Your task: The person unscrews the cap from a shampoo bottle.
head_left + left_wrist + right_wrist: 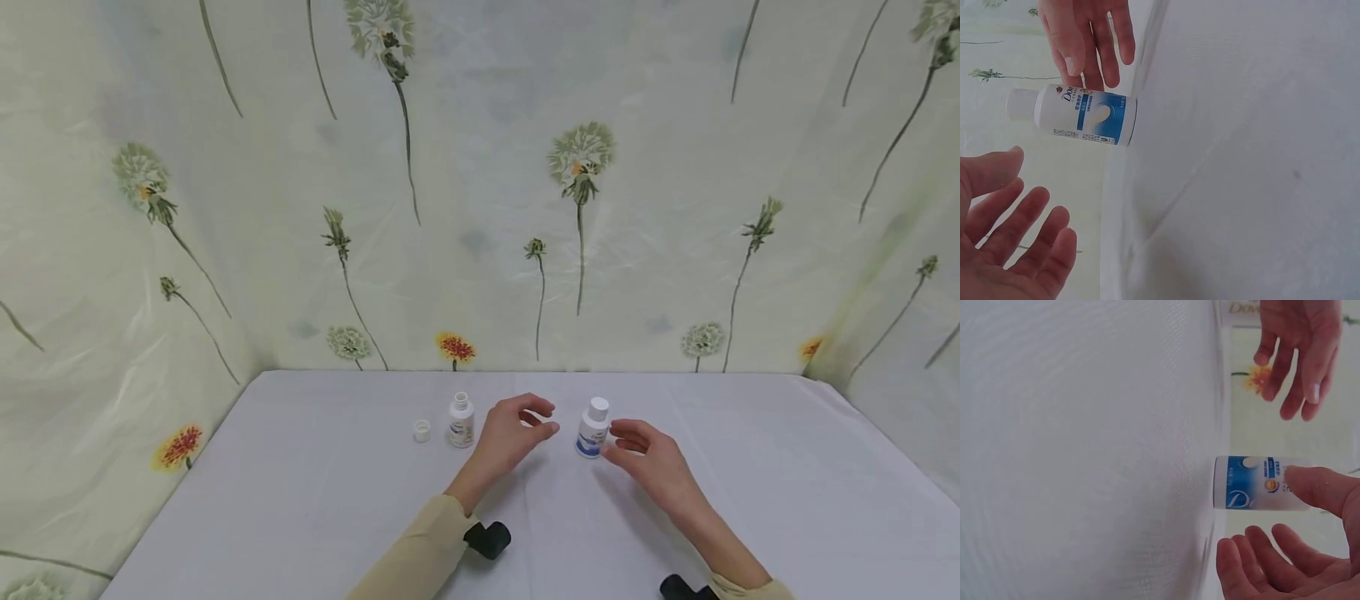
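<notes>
Bottle [592, 435] in white and blue, its white cap [598, 407] on, stands upright on a table under a white cloth [300, 500], between a person's two hands. On its right, the right hand [654, 465] is close beside it, thumb and fingers bent loosely and apart, closed around nothing; whether a fingertip brushes the bottle, one cannot tell from here. On its left, clear of the bottle, the left hand [513, 429] hangs over the cloth with fingers spread and gently curved, holding nothing. Just left of that hand stands a second bottle [461, 423], upright, its mouth uncovered. Near it, farther left, a small loose cap [422, 431] lies on the cloth. Cream sleeves [420, 546] cover the person's forearms, with black gadgets [489, 540] at the wrists. At the far side rises a pale sheet [480, 192] printed with dandelions.
</notes>
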Available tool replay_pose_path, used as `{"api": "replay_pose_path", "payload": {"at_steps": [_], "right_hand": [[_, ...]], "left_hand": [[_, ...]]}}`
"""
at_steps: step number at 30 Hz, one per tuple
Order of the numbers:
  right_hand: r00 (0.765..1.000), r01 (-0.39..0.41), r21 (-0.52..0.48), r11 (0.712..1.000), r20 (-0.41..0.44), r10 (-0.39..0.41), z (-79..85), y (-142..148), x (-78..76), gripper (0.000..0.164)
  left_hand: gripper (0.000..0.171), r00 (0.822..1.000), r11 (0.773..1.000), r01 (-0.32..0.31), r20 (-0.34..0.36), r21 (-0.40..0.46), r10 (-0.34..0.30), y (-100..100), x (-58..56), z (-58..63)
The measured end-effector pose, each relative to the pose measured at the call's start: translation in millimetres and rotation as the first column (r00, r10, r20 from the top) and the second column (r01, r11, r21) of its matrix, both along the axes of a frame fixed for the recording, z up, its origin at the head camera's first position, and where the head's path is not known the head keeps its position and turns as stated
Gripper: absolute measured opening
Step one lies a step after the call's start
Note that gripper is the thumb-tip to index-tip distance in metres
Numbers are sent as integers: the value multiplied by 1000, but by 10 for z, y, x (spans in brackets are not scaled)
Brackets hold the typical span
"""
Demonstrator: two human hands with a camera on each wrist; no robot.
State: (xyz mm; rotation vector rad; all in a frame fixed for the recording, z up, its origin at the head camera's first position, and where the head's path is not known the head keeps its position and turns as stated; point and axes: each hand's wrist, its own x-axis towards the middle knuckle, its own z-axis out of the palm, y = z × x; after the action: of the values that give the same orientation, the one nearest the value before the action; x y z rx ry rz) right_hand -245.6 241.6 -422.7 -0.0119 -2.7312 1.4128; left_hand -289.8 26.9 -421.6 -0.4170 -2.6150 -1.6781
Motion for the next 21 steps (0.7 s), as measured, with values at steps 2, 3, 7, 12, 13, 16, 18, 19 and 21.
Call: {"api": "replay_pose_path", "payload": {"at_steps": [2, 3, 7, 12, 13, 16, 18, 19, 21], "right_hand": [[1000, 3, -6, 1000, 7, -3, 2, 7, -1, 54], [1000, 5, -8, 1000, 12, -5, 3, 8, -1, 54], [1000, 1, -26, 1000, 29, 0, -7, 9, -10, 55], [999, -2, -41, 999, 32, 4, -25, -6, -21, 56], [1000, -3, -44, 999, 29, 4, -26, -12, -22, 56], [1000, -5, -54, 999, 26, 7, -27, -26, -24, 57], [1000, -6, -58, 998, 25, 8, -22, -35, -23, 58], [1000, -6, -57, 998, 28, 7, -21, -37, -22, 58], [1000, -3, -52, 999, 25, 5, -19, -40, -22, 58]], "left_hand": [[23, 1000, 1000, -1, 2, 5, 1, 24, -3, 8], [23, 1000, 1000, -1, 1, 6, 1, 37, -6, 10], [25, 1000, 1000, -5, 4, 9, 5, 85, -15, 4], [24, 1000, 1000, -1, 0, 21, 1, 135, -30, -19], [24, 1000, 1000, -1, 2, 22, 1, 141, -33, -23], [25, 1000, 1000, 4, -10, 21, -4, 156, -42, -24], [25, 1000, 1000, 9, -18, 18, -9, 164, -48, -16], [25, 1000, 1000, 14, -24, 18, -14, 169, -53, -13], [25, 999, 1000, 21, -25, 22, -21, 185, -62, -2]]}}
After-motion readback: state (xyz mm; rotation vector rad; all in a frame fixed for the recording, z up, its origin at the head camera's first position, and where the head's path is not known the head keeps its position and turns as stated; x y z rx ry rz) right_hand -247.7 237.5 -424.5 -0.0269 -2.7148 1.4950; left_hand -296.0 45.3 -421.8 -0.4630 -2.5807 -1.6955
